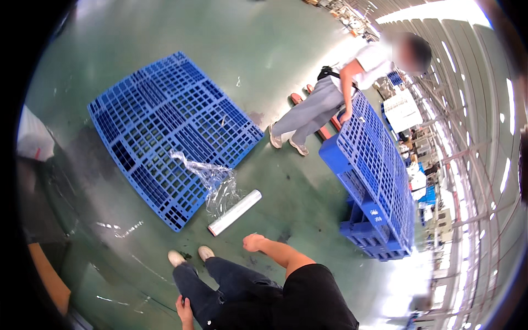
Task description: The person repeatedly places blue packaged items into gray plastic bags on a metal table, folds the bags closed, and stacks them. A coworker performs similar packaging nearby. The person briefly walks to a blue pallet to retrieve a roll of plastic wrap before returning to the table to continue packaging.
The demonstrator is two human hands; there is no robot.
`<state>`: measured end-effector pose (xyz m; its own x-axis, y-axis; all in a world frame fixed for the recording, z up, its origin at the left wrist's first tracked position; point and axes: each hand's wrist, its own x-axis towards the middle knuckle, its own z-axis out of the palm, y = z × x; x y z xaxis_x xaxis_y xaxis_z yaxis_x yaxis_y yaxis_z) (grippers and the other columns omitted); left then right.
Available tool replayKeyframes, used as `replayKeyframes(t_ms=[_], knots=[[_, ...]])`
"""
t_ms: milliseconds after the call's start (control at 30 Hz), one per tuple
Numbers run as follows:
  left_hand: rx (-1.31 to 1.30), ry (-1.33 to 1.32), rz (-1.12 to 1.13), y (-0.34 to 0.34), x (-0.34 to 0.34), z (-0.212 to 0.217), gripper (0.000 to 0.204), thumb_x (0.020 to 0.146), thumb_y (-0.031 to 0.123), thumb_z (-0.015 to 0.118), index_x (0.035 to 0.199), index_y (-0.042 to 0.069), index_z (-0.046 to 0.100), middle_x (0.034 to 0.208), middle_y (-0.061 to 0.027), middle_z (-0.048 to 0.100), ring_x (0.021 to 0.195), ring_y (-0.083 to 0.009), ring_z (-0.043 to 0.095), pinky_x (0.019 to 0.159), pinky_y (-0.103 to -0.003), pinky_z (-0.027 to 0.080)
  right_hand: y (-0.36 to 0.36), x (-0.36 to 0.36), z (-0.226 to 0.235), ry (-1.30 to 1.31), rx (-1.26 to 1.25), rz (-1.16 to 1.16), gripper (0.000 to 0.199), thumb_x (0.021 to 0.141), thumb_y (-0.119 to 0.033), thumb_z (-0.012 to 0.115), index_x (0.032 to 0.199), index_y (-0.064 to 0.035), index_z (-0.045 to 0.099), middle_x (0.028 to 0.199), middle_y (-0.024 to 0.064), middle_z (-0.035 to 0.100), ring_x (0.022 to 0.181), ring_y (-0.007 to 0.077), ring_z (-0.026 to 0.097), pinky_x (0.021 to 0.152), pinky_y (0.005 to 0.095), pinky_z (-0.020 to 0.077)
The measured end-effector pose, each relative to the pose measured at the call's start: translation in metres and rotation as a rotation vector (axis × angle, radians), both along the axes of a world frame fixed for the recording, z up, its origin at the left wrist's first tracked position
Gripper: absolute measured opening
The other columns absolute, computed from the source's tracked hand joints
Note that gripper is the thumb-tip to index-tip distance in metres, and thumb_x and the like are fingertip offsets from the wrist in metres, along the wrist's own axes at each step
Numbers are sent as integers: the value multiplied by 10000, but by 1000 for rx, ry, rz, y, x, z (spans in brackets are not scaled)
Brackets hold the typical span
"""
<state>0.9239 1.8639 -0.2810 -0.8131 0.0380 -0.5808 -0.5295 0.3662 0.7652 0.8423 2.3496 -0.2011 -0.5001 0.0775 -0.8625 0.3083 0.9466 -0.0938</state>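
My left hand [185,311] hangs beside my thigh with its fingers apart and nothing visible in it. My right hand [254,242] is held out in front of me with its fingers curled closed; whatever they hold, if anything, is hidden. Nearest to it on the floor lies a roll of clear stretch film [235,213], touching neither hand. A loose, crumpled length of film [219,182] trails from the roll onto a blue plastic pallet [165,118] lying flat.
At the right, a co-worker [352,82] stands with a hand on a blue pallet [377,159] tilted over other blue pallets [371,234]. Red forks [324,132] show behind the person's legs. A white bag [34,136] stands at the far left, and a brown board [48,275] at lower left.
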Motion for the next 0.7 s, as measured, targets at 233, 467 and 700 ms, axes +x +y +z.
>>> replayKeyframes(t_ms=[233,467,700], knots=[[-223,-163,-305,-146,-4,-15,286,841,230,649,1016,5,657,830,-131,683,785,-257,654,762,-366,519,-87,49,30,201,-63,-200,347,846,-322,501,985,-64,687,1016,176,677,988,363,628,883,438,489],[-360,-199,-164,-321,48,13,231,841,209,637,964,15,654,741,-112,659,670,-259,628,668,-371,515,-256,102,-4,187,-131,-229,330,811,-248,491,951,-36,702,997,198,678,981,364,639,888,445,490],[-291,-296,2,-391,103,42,199,845,195,626,940,20,640,709,-97,635,624,-227,601,601,-344,486,-343,80,48,305,-141,-332,309,852,-277,519,1001,-62,682,1067,198,650,1026,348,614,900,434,484]])
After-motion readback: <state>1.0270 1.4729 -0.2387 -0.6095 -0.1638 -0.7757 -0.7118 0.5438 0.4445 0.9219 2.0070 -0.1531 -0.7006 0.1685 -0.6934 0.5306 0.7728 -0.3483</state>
